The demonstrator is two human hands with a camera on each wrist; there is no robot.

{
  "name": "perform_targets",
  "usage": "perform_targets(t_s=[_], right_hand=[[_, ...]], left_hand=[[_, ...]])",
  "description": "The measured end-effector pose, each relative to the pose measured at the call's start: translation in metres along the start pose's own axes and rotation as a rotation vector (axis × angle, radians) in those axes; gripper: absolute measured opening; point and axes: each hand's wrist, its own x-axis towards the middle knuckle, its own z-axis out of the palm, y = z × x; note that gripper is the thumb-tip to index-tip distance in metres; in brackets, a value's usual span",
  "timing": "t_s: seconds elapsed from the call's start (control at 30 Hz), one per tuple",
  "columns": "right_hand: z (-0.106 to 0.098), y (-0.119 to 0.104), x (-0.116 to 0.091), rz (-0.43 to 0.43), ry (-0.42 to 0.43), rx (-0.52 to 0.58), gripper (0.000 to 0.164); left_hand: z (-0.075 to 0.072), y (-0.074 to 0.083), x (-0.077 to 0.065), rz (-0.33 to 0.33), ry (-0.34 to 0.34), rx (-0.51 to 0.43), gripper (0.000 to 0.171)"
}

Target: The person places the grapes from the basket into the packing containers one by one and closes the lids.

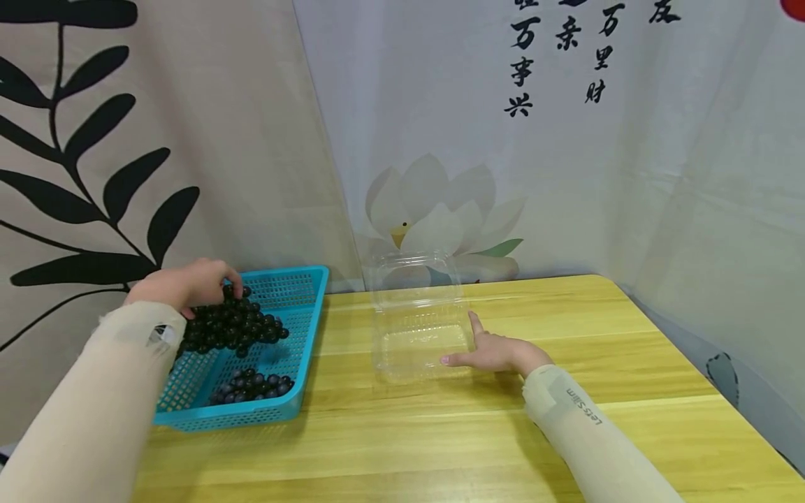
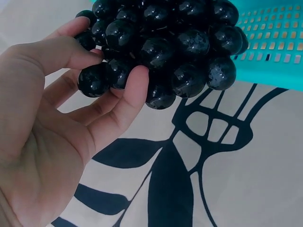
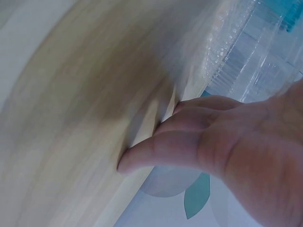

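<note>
My left hand [image 1: 191,283] grips a large bunch of dark grapes [image 1: 233,324] over a blue perforated basket [image 1: 306,349]. In the left wrist view, the thumb and fingers of the left hand [image 2: 61,104] curl round the edge of the grape bunch [image 2: 158,52]. More dark grapes [image 1: 251,386] lie on the basket's floor. A clear plastic clamshell box [image 1: 418,342] stands with its lid raised at the middle of the table. My right hand [image 1: 497,351] spreads its fingers at the box's right side. In the right wrist view, fingertips of the right hand [image 3: 213,137] rest on the wood.
The wooden table [image 1: 390,447] backs onto a hanging cloth [image 1: 629,175] printed with leaves, a flower and characters. The box's raised lid [image 1: 415,279] stands close to that cloth. The basket is on the table's left side.
</note>
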Motion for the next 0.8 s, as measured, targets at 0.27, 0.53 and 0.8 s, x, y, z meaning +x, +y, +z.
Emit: perform_targets(t_s=[0.27, 0.53, 0.8], right_hand=[[0.001, 0.001, 0.002, 0.001, 0.003, -0.009, 0.138], [0.001, 0.000, 0.000, -0.009, 0.003, 0.004, 0.136], [0.001, -0.001, -0.001, -0.016, 0.008, 0.006, 0.136]], left_hand=[[-0.007, 0.005, -0.008, 0.034, 0.026, -0.006, 0.049], [-0.014, 0.010, -0.014, 0.027, 0.021, -0.007, 0.048], [-0.019, 0.012, -0.017, 0.018, 0.027, -0.005, 0.047]])
